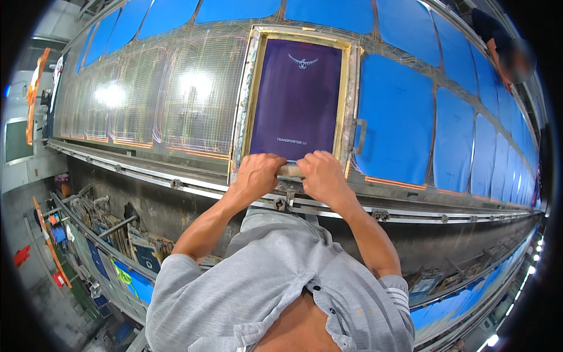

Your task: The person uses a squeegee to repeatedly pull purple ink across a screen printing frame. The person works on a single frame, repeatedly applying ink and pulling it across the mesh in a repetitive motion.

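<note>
A screen-printing frame with worn, yellowish edges lies on a long table in front of me. Its dark purple screen carries a pale bird emblem at the far end and a line of light lettering near me. At the frame's near end, my left hand and my right hand are side by side, fingers closed over a squeegee. Only a short, pale stretch of its bar shows between them. The squeegee's lower edge is hidden by my hands.
Flat blue panels cover the table right of the frame and along its far side. Clear, shiny panels lie to the left. A metal rail runs along the near edge. Another person stands at the far right.
</note>
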`<action>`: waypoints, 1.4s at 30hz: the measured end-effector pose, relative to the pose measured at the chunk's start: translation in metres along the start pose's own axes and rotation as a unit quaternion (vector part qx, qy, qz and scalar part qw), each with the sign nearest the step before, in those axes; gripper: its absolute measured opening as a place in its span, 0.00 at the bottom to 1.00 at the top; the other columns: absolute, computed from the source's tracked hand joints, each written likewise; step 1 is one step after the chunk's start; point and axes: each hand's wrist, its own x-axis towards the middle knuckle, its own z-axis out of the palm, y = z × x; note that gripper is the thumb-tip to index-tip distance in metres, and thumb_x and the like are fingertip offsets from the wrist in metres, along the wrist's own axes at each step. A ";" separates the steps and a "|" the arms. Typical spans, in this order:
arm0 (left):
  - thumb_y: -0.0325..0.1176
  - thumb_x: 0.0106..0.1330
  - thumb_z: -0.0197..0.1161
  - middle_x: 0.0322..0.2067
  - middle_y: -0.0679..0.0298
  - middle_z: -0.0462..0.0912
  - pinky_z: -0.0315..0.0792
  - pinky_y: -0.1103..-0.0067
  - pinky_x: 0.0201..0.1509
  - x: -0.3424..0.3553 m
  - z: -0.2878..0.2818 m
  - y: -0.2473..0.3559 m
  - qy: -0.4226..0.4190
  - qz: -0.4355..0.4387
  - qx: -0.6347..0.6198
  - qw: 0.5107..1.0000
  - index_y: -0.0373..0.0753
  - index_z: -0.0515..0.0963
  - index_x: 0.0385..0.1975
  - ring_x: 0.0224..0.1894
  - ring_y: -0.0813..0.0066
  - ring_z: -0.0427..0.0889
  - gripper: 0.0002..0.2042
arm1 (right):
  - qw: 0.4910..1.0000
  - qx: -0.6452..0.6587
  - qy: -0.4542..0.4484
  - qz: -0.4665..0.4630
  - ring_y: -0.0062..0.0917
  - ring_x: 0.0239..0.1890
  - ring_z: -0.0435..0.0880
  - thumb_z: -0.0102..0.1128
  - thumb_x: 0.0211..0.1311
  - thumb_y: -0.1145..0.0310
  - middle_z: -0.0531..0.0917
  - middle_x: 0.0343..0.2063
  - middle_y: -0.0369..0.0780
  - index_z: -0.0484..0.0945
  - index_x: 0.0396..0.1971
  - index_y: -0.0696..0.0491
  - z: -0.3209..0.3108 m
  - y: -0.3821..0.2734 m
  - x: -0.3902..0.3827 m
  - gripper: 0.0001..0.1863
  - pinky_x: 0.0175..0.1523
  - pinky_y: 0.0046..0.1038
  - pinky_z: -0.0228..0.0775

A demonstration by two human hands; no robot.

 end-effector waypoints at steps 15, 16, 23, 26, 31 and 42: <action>0.22 0.44 0.64 0.30 0.56 0.84 0.76 0.64 0.40 0.009 0.031 -0.024 -0.029 -0.011 0.007 0.999 0.36 0.82 0.31 0.35 0.57 0.85 0.11 | 0.998 0.009 0.025 0.060 0.35 0.41 0.78 0.58 0.48 0.76 0.79 0.31 0.40 0.81 0.30 0.56 0.037 0.008 0.000 0.07 0.57 0.42 0.68; 0.22 0.45 0.64 0.31 0.55 0.84 0.77 0.64 0.39 0.028 0.026 -0.032 -0.037 -0.012 0.019 0.999 0.37 0.83 0.32 0.35 0.56 0.85 0.12 | 0.998 -0.001 0.038 0.041 0.35 0.39 0.78 0.57 0.49 0.75 0.79 0.30 0.40 0.80 0.27 0.55 0.035 0.024 0.017 0.05 0.54 0.41 0.68; 0.29 0.51 0.62 0.29 0.53 0.86 0.79 0.61 0.42 0.256 -0.025 -0.100 0.006 0.011 0.176 0.984 0.45 0.87 0.33 0.35 0.52 0.86 0.11 | 0.995 -0.080 0.037 0.046 0.43 0.35 0.84 0.55 0.47 0.73 0.84 0.29 0.45 0.82 0.24 0.52 -0.016 0.162 0.200 0.07 0.45 0.44 0.75; 0.29 0.52 0.60 0.32 0.52 0.86 0.80 0.62 0.44 0.341 -0.049 -0.114 -0.002 0.001 0.172 0.985 0.43 0.87 0.36 0.38 0.51 0.86 0.13 | 0.992 -0.051 -0.030 0.112 0.47 0.38 0.85 0.56 0.46 0.71 0.86 0.32 0.50 0.84 0.30 0.54 -0.047 0.214 0.270 0.11 0.45 0.47 0.78; 0.30 0.50 0.60 0.34 0.51 0.87 0.80 0.62 0.44 0.402 -0.058 -0.142 0.034 0.046 0.181 0.982 0.43 0.87 0.38 0.38 0.51 0.86 0.15 | 0.993 -0.065 0.008 0.101 0.48 0.37 0.84 0.60 0.44 0.68 0.85 0.30 0.49 0.84 0.32 0.53 -0.055 0.256 0.318 0.12 0.44 0.46 0.77; 0.27 0.45 0.64 0.26 0.56 0.85 0.79 0.63 0.35 0.217 0.009 -0.109 0.015 0.046 0.129 0.990 0.44 0.86 0.27 0.31 0.54 0.85 0.09 | 0.995 -0.098 0.015 0.007 0.35 0.38 0.83 0.56 0.51 0.73 0.82 0.29 0.40 0.82 0.27 0.51 0.011 0.151 0.167 0.06 0.65 0.48 0.65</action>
